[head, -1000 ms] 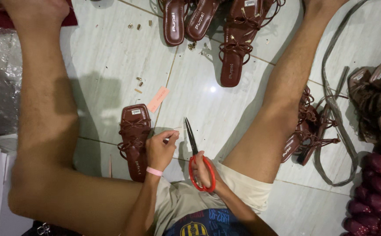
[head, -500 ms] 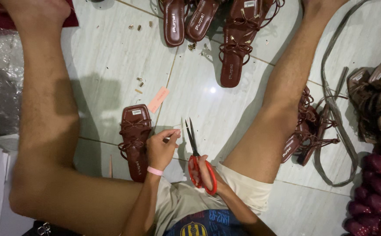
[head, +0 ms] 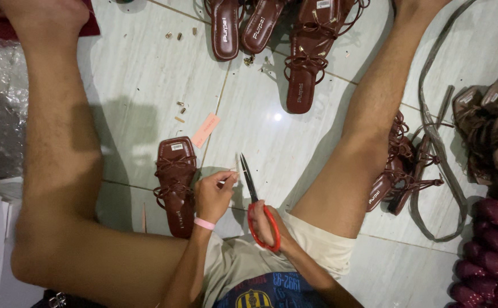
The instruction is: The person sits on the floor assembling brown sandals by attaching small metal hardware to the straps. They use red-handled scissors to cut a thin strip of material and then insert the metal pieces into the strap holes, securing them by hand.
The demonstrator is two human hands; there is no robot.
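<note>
Two hands work: left hand (head: 213, 197) pinches a thin strap (head: 230, 170); right hand (head: 269, 223) grips red scissors (head: 254, 197) near a pink label (head: 205, 129).

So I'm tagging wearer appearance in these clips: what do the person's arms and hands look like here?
Both arms are bare, no sleeves and no gloves. The left hand has a narrow pink band around its wrist. The right hand shows no band, ring or watch.

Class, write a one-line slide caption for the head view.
Seated on a tiled floor, the left hand pinches a thin strap end while the right hand holds red-handled scissors beside a brown sandal.
</note>
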